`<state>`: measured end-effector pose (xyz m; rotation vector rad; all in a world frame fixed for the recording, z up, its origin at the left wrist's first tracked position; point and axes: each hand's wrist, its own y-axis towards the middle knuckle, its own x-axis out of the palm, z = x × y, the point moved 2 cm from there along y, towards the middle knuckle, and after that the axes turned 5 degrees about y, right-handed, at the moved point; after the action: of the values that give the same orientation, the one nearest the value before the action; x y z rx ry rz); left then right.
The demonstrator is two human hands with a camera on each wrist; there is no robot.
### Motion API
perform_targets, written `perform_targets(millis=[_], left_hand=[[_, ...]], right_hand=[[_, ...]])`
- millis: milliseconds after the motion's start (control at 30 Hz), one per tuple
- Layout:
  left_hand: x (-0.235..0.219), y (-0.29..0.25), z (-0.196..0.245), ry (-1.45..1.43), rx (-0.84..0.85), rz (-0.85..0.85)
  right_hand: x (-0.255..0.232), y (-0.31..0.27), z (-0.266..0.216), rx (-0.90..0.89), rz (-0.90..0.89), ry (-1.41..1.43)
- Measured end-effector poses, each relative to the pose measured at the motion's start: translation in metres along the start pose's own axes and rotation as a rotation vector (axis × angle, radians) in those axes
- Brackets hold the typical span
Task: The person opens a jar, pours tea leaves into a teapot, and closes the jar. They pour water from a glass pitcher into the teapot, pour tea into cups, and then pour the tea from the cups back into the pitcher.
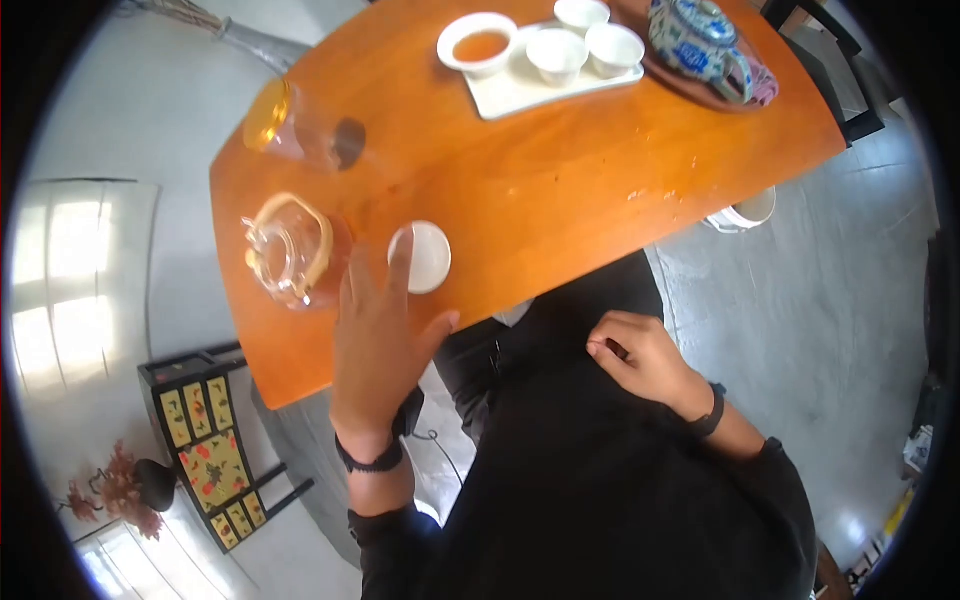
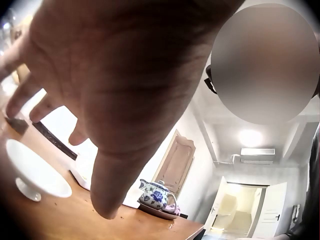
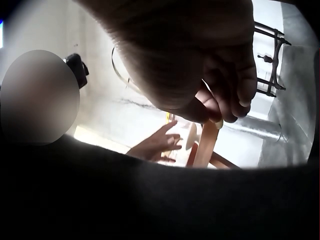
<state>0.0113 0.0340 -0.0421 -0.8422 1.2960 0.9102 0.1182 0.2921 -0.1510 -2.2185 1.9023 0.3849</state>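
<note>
My left hand (image 1: 380, 340) reaches over the near left part of the table with its fingers spread and straight. In the head view its fingertips overlap a small white dish (image 1: 428, 260); the left wrist view shows that footed dish (image 2: 42, 172) beside the hand. A clear glass teapot (image 1: 290, 250) with a pale curved handle stands just left of the fingers. Over the lap, my right hand (image 1: 645, 360) hangs with loosely curled fingers and nothing visible in it.
At the table's far side, a white tray (image 1: 490, 97) bears white cups (image 1: 557, 55) beside a bowl of amber tea (image 1: 480, 45). A blue-and-white teapot (image 1: 697, 45) sits on a brown tray (image 1: 690, 90). A clear glass vessel (image 1: 290, 130) stands at the left; a white bucket (image 1: 745, 212) is beyond the right edge.
</note>
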Motion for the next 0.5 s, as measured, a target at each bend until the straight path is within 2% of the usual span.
perform_targets(millis=[33, 67, 200, 500], left_hand=[[0.011, -0.001, -0.007, -0.05, -0.049, 0.02], [0.02, 0.002, -0.008, -0.079, -0.025, 0.062], [0.027, 0.015, -0.005, -0.162, -0.007, 0.047], [0.039, 0.031, -0.02, -0.144, -0.067, 0.064]], right_hand=[[0.008, 0.002, 0.0, -0.063, -0.085, -0.05], [0.013, 0.005, -0.004, -0.045, -0.162, -0.089], [0.034, 0.018, -0.019, -0.153, -0.316, -0.121], [0.045, 0.036, -0.039, -0.164, -0.361, -0.056]])
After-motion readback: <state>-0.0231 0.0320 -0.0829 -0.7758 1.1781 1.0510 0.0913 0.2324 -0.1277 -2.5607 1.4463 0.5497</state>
